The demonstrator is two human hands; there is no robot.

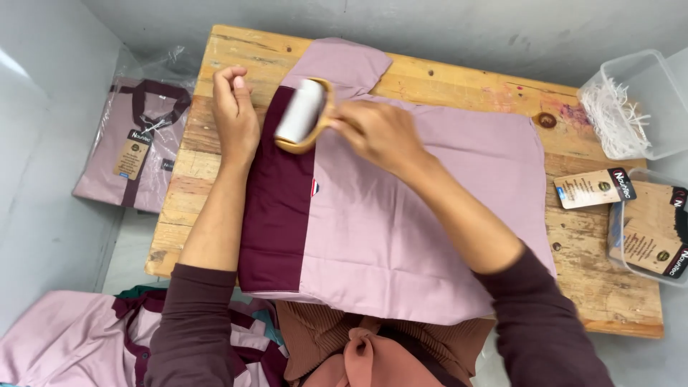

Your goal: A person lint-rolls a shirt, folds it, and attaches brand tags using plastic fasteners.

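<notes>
A pink and maroon shirt (401,215) lies folded flat on a wooden table (466,79). My right hand (380,132) grips the tan handle of a lint roller (301,115), whose white roll rests on the shirt near its maroon panel. My left hand (233,111) presses on the shirt's left edge, with the fingertips pinched together over the table.
A bagged folded shirt (136,143) lies on the floor to the left. Two clear plastic tubs stand at the right, one with white plastic ties (620,107) and one with card tags (656,229). A loose card tag (595,188) lies on the table. More shirts (79,337) pile at bottom left.
</notes>
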